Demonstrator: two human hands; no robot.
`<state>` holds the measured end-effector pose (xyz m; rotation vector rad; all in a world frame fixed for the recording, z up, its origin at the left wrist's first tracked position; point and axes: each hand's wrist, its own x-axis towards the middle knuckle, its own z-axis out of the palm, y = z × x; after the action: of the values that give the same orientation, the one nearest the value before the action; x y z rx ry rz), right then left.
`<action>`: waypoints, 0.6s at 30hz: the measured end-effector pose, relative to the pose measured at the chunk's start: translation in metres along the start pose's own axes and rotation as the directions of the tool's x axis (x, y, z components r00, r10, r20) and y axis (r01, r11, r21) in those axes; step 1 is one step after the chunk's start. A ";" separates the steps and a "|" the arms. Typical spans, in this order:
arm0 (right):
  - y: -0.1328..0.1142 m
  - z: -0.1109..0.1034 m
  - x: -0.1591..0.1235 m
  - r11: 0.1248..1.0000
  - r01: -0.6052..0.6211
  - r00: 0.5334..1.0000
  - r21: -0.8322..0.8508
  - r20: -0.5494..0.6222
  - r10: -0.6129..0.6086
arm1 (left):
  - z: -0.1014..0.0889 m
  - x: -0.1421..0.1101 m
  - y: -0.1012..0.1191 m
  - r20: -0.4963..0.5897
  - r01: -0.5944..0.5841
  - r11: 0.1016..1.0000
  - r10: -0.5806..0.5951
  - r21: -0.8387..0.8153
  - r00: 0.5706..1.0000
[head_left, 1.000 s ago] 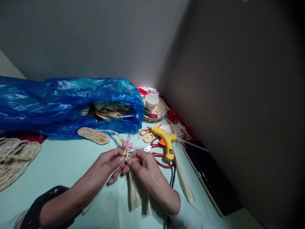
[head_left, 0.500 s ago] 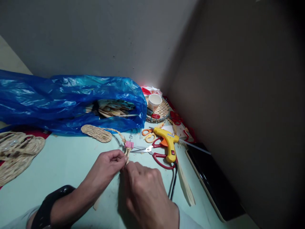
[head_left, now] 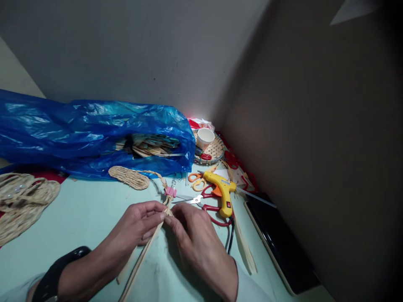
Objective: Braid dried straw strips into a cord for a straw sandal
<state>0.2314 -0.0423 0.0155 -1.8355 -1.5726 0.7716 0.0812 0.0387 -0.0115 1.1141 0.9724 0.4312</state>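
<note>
A pale braid of dried plant fibre (head_left: 168, 203) runs down from a pink binder clip (head_left: 171, 191). Just below the clip, my left hand (head_left: 143, 221) pinches the braid between thumb and fingers. My right hand (head_left: 195, 239) grips it from the other side, fingertips close to the left ones. A loose fibre strand (head_left: 141, 258) hangs toward the front from between the hands. Beyond the clip, the braid leads to a coiled oval sole-shaped piece (head_left: 129, 177). Red-handled scissors (head_left: 201, 200) lie right of the clip, blades toward it.
A yellow glue gun (head_left: 224, 191) rests by the scissors, near orange-handled scissors (head_left: 197, 180). Behind lies a blue plastic bag (head_left: 94, 126) of dried strips. A woven tray (head_left: 217, 149) holds a white cup (head_left: 205, 137). Woven slippers (head_left: 28, 201) are left, a black-screened tablet (head_left: 280, 247) right.
My right hand has turned and opened out slightly, its thumb now showing at the braid. The loose strand has come into view, slanting down to the left. My left hand stays at the braid.
</note>
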 end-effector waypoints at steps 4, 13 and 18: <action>0.005 0.007 0.005 0.972 0.001 0.996 0.234 0.085 -0.021 | 0.001 0.002 -0.001 0.016 -0.019 0.998 0.018 0.058 1.000; 0.012 0.016 0.014 0.977 -0.014 0.998 0.212 -0.059 0.027 | -0.006 -0.008 0.010 0.025 -0.187 0.787 0.214 0.588 0.977; 0.014 0.017 0.012 0.960 -0.016 1.000 0.279 -0.016 0.022 | -0.002 -0.023 0.010 0.130 -0.389 0.524 0.462 0.758 0.877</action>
<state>0.2287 -0.0312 -0.0070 -1.6487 -1.3574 0.9308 0.0692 0.0275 0.0069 2.1824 0.9700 0.4702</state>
